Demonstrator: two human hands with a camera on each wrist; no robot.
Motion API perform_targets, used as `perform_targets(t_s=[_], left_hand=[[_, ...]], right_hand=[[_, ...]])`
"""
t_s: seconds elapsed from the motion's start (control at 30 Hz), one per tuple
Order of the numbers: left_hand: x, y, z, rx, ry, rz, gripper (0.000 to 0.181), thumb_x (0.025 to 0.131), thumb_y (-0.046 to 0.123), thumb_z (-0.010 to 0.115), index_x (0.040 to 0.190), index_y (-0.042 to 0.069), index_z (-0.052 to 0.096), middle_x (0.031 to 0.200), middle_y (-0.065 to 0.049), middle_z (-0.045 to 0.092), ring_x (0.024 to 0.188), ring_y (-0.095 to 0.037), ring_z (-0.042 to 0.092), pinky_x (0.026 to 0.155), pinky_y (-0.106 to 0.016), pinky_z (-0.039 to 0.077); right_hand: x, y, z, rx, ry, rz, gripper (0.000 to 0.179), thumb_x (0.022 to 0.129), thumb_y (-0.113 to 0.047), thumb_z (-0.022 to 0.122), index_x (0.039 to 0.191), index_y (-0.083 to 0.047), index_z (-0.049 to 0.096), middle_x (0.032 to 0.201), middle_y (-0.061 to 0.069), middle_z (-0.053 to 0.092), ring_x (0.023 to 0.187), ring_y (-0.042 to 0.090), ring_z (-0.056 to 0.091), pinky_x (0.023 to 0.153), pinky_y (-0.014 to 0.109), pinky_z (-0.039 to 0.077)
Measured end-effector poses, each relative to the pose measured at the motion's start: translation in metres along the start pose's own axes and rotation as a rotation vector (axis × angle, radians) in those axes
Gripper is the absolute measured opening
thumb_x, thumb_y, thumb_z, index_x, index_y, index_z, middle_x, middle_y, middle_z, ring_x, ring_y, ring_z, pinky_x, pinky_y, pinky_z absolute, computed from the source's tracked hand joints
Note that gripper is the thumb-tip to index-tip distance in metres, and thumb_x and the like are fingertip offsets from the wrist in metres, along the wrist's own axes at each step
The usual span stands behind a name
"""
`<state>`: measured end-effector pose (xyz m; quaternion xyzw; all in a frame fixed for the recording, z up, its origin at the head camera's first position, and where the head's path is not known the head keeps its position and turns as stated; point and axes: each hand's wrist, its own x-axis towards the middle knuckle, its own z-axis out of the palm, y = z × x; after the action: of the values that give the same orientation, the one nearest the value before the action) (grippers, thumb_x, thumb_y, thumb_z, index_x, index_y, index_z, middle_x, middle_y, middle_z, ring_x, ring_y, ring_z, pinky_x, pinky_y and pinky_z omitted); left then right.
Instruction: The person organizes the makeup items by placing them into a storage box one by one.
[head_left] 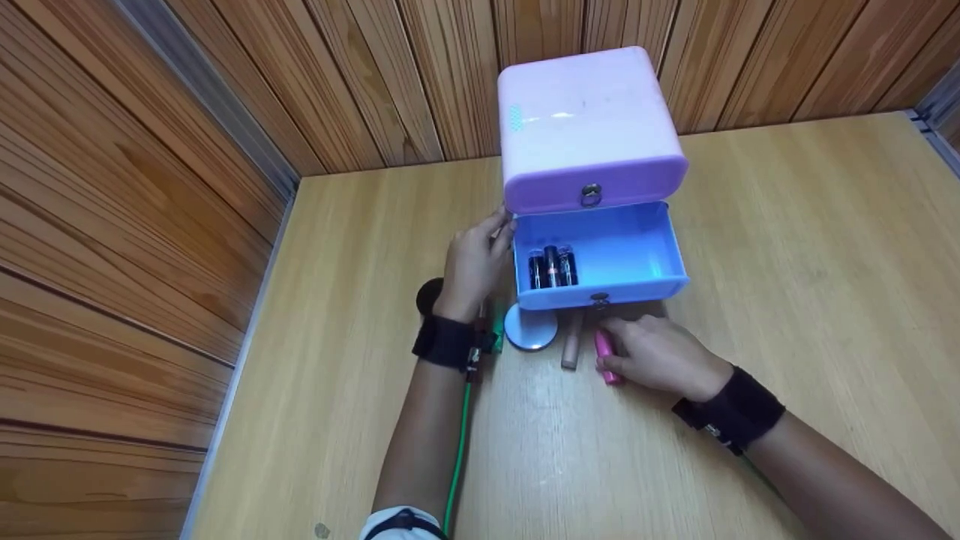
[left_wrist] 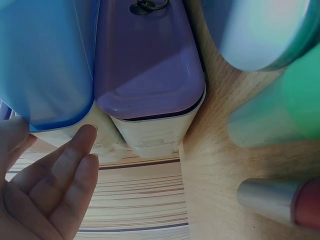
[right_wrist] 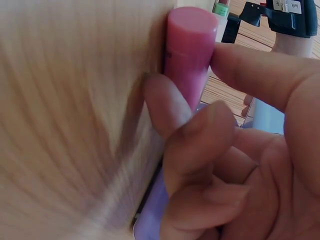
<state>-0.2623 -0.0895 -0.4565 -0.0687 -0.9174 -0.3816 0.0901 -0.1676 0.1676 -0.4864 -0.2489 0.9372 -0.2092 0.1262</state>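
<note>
On the table, my right hand (head_left: 664,356) pinches a pink cosmetic tube (right_wrist: 189,55) between thumb and fingers, in front of a small drawer cabinet (head_left: 585,105). My left hand (head_left: 474,262) rests at the left side of this cabinet, fingers fairly straight against its pale wall by the pulled-out blue drawer (head_left: 622,244). Inside that drawer, several small black tubes (head_left: 553,266) stand together at the left. The purple upper drawer (head_left: 555,191) is closed. In the left wrist view, another purple drawer front (left_wrist: 150,65) shows beside the blue one.
Between my hands lie a round white-topped compact (head_left: 531,327) and a beige-grey tube (head_left: 572,345). Near my left wrist are a green tube (head_left: 499,330), a dark red tube (left_wrist: 307,205) and a round black item (head_left: 429,295). Wood-panelled walls (head_left: 465,75) border the table.
</note>
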Motion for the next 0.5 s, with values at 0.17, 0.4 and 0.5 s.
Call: perform_targets(t_s=[0.17,0.4,0.5], left_hand=[[0.001,0.001,0.001,0.009,0.004,0.009,0.040,0.101,0.034,0.052,0.138,0.018,0.053,0.133,0.000,0.056,0.115,-0.013,0.059,0.061,-0.027,0.046],[0.001,-0.001,0.002,-0.004,0.024,0.021,0.039,0.101,0.033,0.054,0.137,0.018,0.055,0.127,-0.001,0.062,0.102,-0.012,0.066,0.067,-0.025,0.050],[0.000,-0.003,0.003,-0.010,0.035,0.043,0.037,0.101,0.031,0.055,0.135,0.016,0.057,0.125,-0.002,0.064,0.093,-0.010,0.067,0.062,-0.024,0.049]], right_hand=[[-0.001,-0.002,0.002,0.003,-0.031,0.037,0.036,0.082,-0.032,0.077,0.105,-0.010,0.060,0.061,-0.005,0.048,0.055,0.014,0.045,0.047,0.031,0.036],[-0.008,-0.006,0.003,0.024,-0.061,0.041,0.041,0.078,-0.024,0.078,0.111,-0.008,0.059,0.064,-0.005,0.051,0.056,0.014,0.048,0.049,0.030,0.038],[-0.013,-0.009,0.001,0.043,-0.060,0.028,0.038,0.079,-0.021,0.076,0.110,-0.010,0.058,0.062,-0.007,0.051,0.053,0.011,0.048,0.048,0.029,0.039]])
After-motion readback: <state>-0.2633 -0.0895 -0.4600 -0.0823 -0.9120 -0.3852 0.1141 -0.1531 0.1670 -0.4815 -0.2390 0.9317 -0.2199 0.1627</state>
